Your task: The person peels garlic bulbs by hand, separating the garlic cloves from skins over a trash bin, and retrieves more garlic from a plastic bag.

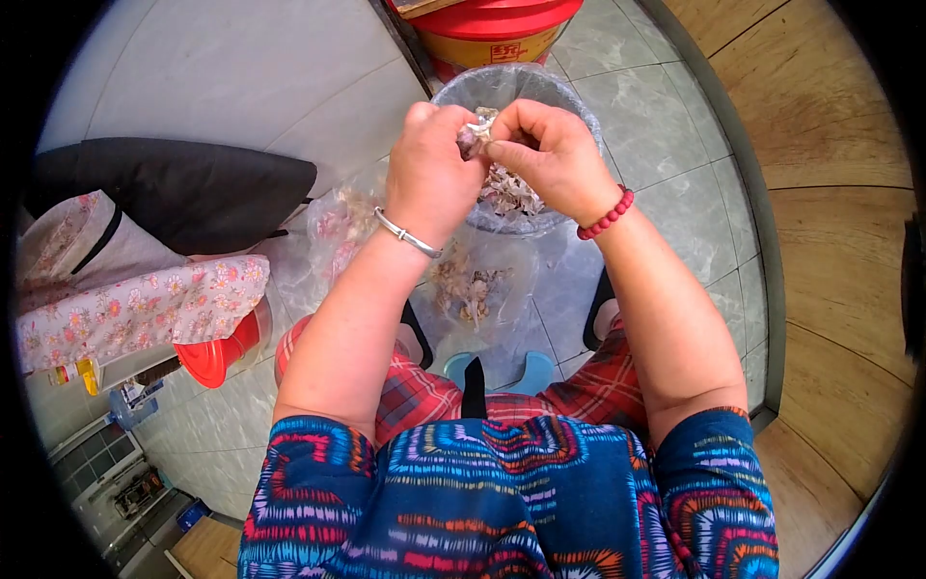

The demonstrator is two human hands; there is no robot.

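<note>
Above a lined bin, my left hand (436,159) is closed around a garlic bulb (473,141) with whitish, purple-tinged papery skin. My right hand (558,159) meets it from the other side, thumb and forefinger pinched on the loose skin. The fingertips cover much of the bulb. Below my hands stands the grey bin (588,101) with a clear plastic liner, and dry papery peelings (511,193) lie inside it. Nearer my feet, a clear plastic bag (473,285) holds brownish pieces that look like garlic; their exact form is blurred by the plastic.
A red-lidded bucket (497,29) stands behind the bin. To the left are a black cover (183,188), a floral cloth (145,304) and a red tub (220,352). Another clear bag (342,227) lies by my left forearm. Wooden panelling (830,251) curves along the right.
</note>
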